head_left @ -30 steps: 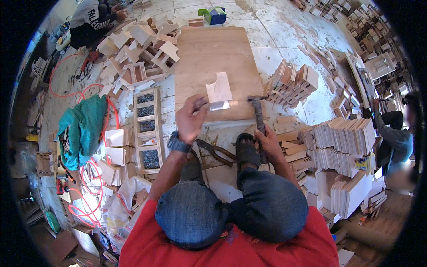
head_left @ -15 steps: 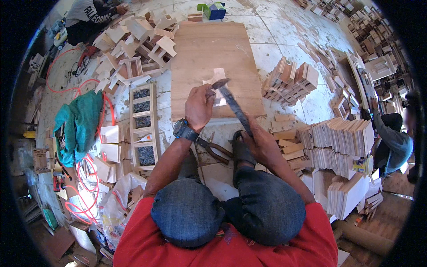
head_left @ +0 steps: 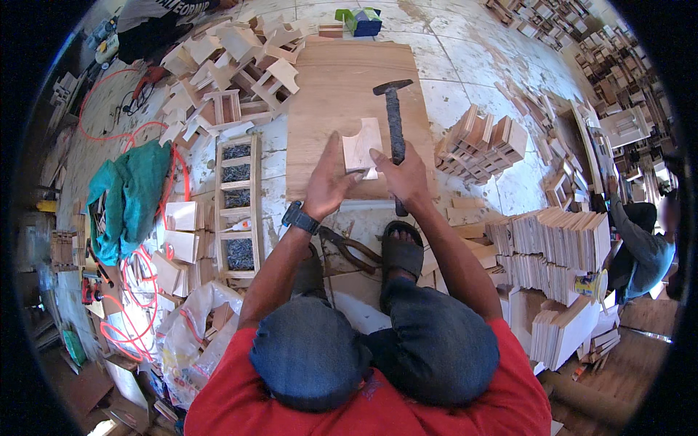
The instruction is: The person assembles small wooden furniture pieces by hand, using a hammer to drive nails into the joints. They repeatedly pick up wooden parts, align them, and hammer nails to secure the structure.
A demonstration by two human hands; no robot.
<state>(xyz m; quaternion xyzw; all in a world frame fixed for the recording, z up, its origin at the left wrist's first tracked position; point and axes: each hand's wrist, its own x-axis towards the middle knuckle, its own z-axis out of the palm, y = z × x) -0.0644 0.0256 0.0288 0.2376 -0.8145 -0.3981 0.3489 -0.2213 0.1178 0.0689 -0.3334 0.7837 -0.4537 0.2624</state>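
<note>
My right hand [head_left: 404, 176] is wrapped round the dark handle of a hammer [head_left: 395, 120], its head pointing away from me. The right thumb rests on a pale wooden piece [head_left: 361, 144] with a curved cut-out on its upper left side. On the piece's left is my left hand [head_left: 329, 178], fingers stretched out and thumb at the piece's lower edge. Both hands are over a brown plywood board [head_left: 320, 80] on the floor. A pair of pincers [head_left: 350, 248] lies between my feet.
Left of the board stands a divided wooden tray [head_left: 237, 212] of nails. Wooden assemblies [head_left: 218, 94] are heaped at far left. Stacked frames [head_left: 480, 144] and thin panels [head_left: 549, 236] stand on the right. An orange hose [head_left: 156, 291] winds on the left; a co-worker [head_left: 643, 240] sits at far right.
The hammer has swung from slanting across the wooden piece to upright on its right. My left hand has left the hammer head and opened; my right hand has moved up to the piece.
</note>
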